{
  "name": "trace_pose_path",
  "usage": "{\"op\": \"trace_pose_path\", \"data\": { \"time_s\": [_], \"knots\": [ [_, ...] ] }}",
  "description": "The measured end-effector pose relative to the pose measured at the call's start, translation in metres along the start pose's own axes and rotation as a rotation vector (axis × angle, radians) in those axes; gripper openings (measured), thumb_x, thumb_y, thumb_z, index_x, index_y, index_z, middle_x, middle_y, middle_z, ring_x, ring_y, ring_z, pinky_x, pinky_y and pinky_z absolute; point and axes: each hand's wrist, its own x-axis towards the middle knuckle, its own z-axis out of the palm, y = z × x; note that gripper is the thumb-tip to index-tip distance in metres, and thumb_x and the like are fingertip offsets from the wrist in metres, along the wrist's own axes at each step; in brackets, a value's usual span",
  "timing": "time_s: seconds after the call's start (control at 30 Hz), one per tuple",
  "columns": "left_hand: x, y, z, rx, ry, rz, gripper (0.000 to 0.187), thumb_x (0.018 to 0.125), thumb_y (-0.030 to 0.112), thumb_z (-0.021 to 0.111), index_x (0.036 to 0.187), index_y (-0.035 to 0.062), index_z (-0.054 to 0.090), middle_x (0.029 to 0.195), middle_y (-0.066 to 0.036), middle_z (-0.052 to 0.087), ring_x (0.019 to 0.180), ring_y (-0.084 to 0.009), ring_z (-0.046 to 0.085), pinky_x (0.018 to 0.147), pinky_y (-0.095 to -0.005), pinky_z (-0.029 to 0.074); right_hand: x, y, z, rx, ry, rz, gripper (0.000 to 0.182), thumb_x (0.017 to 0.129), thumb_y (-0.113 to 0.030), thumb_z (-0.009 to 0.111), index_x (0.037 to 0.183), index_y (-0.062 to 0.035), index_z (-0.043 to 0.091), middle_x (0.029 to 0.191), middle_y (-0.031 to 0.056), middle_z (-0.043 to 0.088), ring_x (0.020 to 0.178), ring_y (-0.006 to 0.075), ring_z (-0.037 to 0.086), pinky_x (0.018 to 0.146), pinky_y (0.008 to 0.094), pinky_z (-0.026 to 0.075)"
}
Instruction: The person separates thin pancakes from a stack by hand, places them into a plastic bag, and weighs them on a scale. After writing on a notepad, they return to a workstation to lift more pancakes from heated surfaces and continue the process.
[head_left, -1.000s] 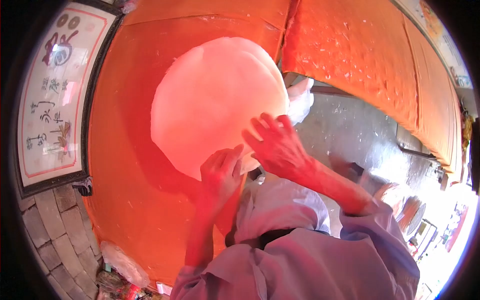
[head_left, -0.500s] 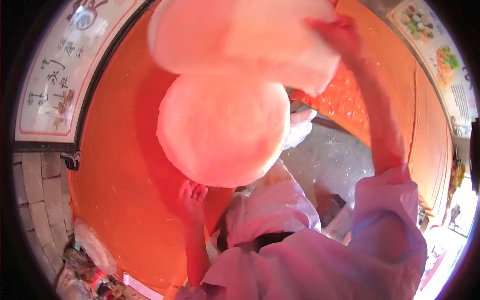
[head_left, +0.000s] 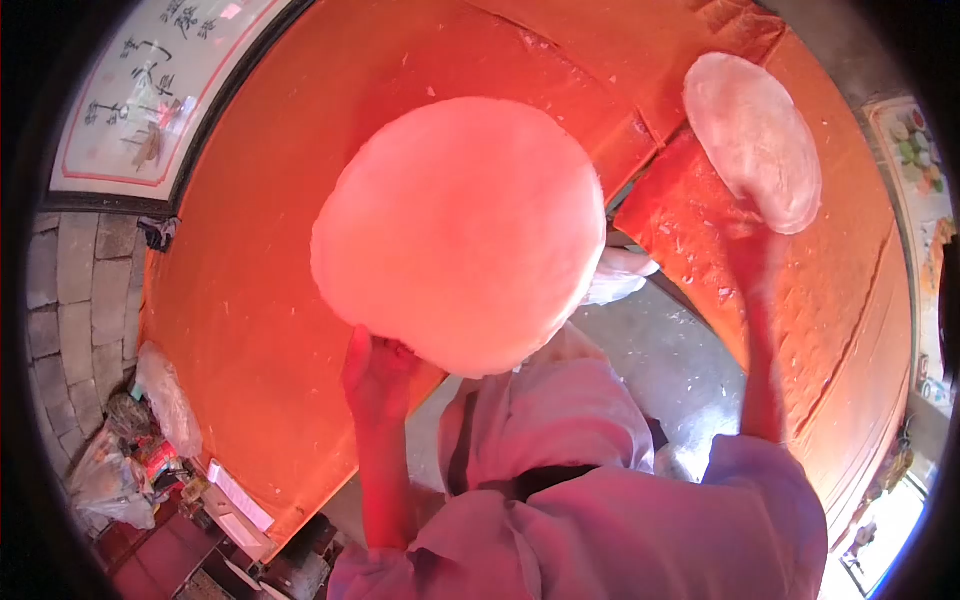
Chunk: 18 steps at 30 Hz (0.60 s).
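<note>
A large pale round (head_left: 460,235), which looks like a flatbread or a stack of them, fills the middle of the view under red light. My left hand (head_left: 382,375) is at its lower left rim, thumb apart and fingers bent, the fingertips partly hidden by the rim. Off to the right, my right hand (head_left: 752,250), smeared by motion, grips the lower edge of a thinner pale flatbread (head_left: 750,140). That flatbread is tilted over the orange cloth on the right side.
An orange-covered table (head_left: 250,330) curves around me, with pale crumbs on a red patch (head_left: 685,225). A white bag (head_left: 620,275) sits near the large round. Framed writing (head_left: 125,110) stands at left, above plastic bags (head_left: 110,480) and clutter.
My right hand has swung the thinner flatbread from above the large round out to the right. My left hand's fingers have bent at the rim. The view has shifted.
</note>
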Motion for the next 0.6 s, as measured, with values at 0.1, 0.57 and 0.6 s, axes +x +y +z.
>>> {"op": "trace_pose_path", "data": {
  "time_s": [0.1, 0.57, 0.6],
  "knots": [
    [0.011, -0.012, 0.018, 0.243, 0.043, 0.108, 0.040, 0.093, 0.031, 0.057, 0.123, 0.0041, 0.052, 0.113, -0.007, 0.059, 0.097, -0.0192, 0.058, 0.085, -0.0349, 0.045, -0.064, -0.133, 0.082, 0.782, -0.695, 0.112, 0.054, 0.073, -0.011, 0.079, 0.121, -0.0039, 0.057, 0.109, 0.0067, 0.062, 0.098, 0.0167, 0.059, 0.081, 0.0294, 0.050],
    [0.019, -0.011, -0.049, 0.175, -0.020, 0.155, 0.058, 0.085, 0.019, 0.066, 0.134, 0.0003, 0.040, 0.129, -0.014, 0.052, 0.118, -0.0274, 0.052, 0.099, -0.0404, 0.043, -0.089, -0.221, 0.145, 0.176, -0.467, -0.451, 0.032, 0.068, -0.013, 0.065, 0.099, -0.0011, 0.067, 0.080, 0.0144, 0.066, 0.074, 0.0317, 0.064, 0.068, 0.0386, 0.051],
    [0.013, -0.010, -0.032, 0.201, 0.006, 0.187, 0.063, 0.084, 0.012, 0.064, 0.139, 0.0035, 0.034, 0.134, -0.013, 0.046, 0.121, -0.0272, 0.048, 0.101, -0.0404, 0.040, -0.095, -0.223, 0.145, 0.031, -0.504, -0.541, 0.033, 0.066, -0.014, 0.063, 0.096, -0.0010, 0.066, 0.075, 0.0150, 0.064, 0.071, 0.0350, 0.062, 0.066, 0.0419, 0.049]
  ]
}}
